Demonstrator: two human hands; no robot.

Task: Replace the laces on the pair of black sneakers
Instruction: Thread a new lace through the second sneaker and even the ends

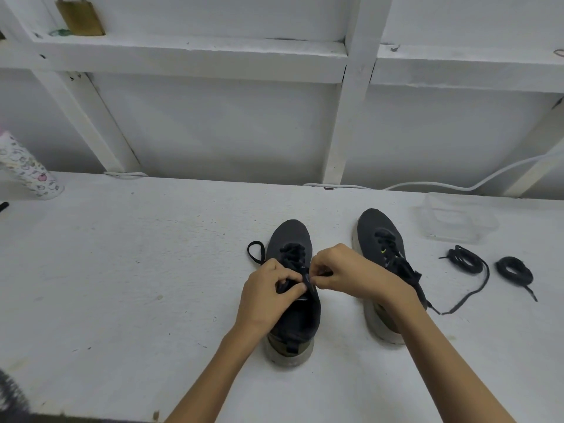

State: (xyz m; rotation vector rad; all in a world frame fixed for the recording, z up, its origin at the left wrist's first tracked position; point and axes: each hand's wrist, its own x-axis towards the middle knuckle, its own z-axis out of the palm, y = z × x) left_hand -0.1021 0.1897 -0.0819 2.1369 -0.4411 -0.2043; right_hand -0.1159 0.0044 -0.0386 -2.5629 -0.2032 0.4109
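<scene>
Two black sneakers stand toes-away on the white table. Over the left sneaker (291, 239), my left hand (268, 291) and my right hand (348, 273) both pinch its black lace near the top eyelets. A loop of that lace (255, 251) hangs out to the shoe's left. The right sneaker (377, 230) stands beside it, laced, partly behind my right forearm, with a lace end trailing to its right. Two coiled black laces (465, 261) (514, 270) lie on the table right of the shoes.
A clear plastic container (457, 221) sits at the back right. A patterned white cup (27, 169) lies at the far left. A white cable (457, 186) runs along the wall. A brass padlock (81, 16) rests on the shelf above.
</scene>
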